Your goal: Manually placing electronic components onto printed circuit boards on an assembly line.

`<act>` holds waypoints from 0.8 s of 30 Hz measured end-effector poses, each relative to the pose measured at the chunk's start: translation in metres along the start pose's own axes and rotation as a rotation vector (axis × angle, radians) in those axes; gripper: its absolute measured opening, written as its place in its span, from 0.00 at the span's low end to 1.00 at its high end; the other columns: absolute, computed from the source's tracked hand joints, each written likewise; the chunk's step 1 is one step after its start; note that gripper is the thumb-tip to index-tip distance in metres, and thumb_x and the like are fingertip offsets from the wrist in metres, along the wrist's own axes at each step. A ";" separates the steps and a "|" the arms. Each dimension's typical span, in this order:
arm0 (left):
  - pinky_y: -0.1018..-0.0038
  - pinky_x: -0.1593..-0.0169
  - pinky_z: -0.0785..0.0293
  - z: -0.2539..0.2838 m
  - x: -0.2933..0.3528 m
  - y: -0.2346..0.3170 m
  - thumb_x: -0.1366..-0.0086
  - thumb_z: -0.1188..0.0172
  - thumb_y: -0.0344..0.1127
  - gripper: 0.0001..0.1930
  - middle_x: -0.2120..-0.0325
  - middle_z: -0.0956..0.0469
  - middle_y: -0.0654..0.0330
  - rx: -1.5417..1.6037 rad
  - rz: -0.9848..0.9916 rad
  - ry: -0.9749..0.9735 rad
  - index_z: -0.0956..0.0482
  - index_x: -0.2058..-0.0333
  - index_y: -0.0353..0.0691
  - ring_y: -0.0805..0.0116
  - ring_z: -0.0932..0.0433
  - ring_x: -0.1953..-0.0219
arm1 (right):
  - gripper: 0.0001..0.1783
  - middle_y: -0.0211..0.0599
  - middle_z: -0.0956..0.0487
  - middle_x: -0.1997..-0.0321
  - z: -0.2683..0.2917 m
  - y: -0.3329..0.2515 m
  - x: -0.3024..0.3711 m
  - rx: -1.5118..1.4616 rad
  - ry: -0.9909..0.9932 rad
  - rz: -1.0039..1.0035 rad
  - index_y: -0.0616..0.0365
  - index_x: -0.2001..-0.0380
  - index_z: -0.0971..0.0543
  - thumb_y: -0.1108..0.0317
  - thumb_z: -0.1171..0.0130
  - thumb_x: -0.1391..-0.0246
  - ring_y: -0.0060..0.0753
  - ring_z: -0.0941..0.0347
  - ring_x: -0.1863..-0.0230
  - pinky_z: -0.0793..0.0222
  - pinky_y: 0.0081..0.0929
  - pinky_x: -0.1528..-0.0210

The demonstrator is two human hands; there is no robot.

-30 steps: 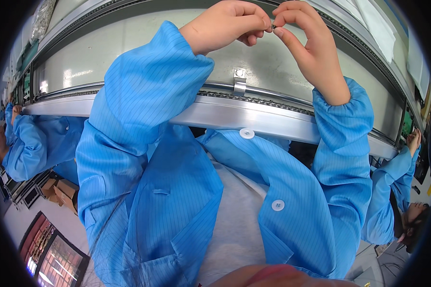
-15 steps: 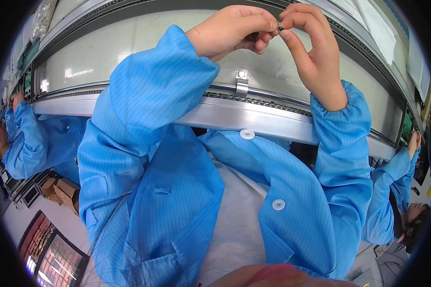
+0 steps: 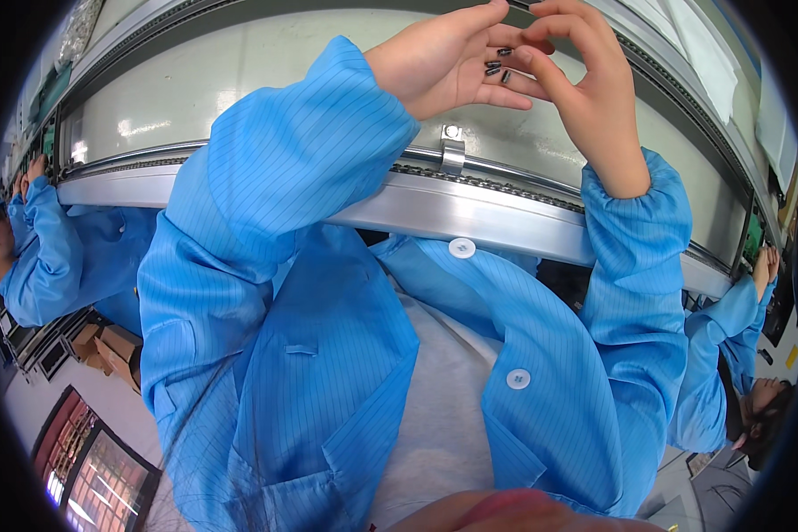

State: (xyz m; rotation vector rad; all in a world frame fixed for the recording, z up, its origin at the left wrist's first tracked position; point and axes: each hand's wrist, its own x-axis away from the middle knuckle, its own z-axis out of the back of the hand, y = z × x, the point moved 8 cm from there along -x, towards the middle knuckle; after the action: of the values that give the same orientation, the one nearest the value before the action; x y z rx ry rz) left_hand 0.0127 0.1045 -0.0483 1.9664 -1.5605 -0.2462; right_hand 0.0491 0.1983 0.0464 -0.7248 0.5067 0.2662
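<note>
My left hand is turned palm up over the conveyor, its fingers stretched out. Several small black components with shiny metal-looking parts lie across those fingers; their exact kind is too small to tell. From the right, my right hand reaches in with bent fingers. Its thumb and forefinger tips are a little apart, close beside the uppermost component, and I see nothing between them.
A pale conveyor bed runs in front of me, with a chain and a silver front rail. A metal bracket stands on the near side. Co-workers in blue coats sit at left and right. Cardboard boxes stand lower left.
The fingers of my left hand have unfolded from a pinch, showing the black components on them. My right hand has separated from the small piece that both hands were pinching.
</note>
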 end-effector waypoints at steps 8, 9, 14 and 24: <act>0.63 0.33 0.31 0.000 0.002 0.010 0.20 0.74 0.61 0.37 0.46 0.27 0.54 0.024 -0.073 0.004 0.38 0.35 0.29 0.63 0.28 0.40 | 0.10 0.47 0.25 0.48 -0.009 0.012 0.005 -0.126 -0.146 -0.054 0.60 0.64 0.20 0.79 0.35 0.53 0.47 0.25 0.49 0.28 0.37 0.48; 0.63 0.33 0.31 -0.002 0.002 0.012 0.20 0.74 0.61 0.38 0.45 0.27 0.53 0.025 -0.082 -0.024 0.39 0.35 0.29 0.62 0.28 0.39 | 0.10 0.48 0.25 0.47 -0.009 0.005 0.004 -0.033 -0.152 0.067 0.61 0.64 0.20 0.79 0.35 0.53 0.47 0.26 0.48 0.28 0.37 0.48; 0.63 0.32 0.32 -0.001 0.005 0.015 0.20 0.75 0.61 0.39 0.44 0.27 0.51 0.033 -0.088 -0.003 0.39 0.35 0.27 0.60 0.29 0.37 | 0.10 0.48 0.25 0.45 -0.009 -0.008 0.001 -0.053 -0.175 0.009 0.60 0.65 0.19 0.79 0.35 0.54 0.48 0.27 0.46 0.27 0.38 0.47; 0.64 0.36 0.28 0.002 0.007 0.013 0.20 0.72 0.60 0.35 0.47 0.26 0.54 0.005 -0.018 0.039 0.35 0.37 0.32 0.63 0.26 0.42 | 0.07 0.47 0.25 0.46 -0.012 0.014 0.002 -0.183 -0.220 -0.203 0.61 0.65 0.23 0.78 0.38 0.48 0.46 0.27 0.46 0.31 0.34 0.45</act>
State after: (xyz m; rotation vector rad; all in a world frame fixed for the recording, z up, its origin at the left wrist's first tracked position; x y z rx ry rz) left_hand 0.0028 0.0959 -0.0407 1.9782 -1.5212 -0.2097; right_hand 0.0412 0.2007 0.0295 -0.9062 0.1989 0.2007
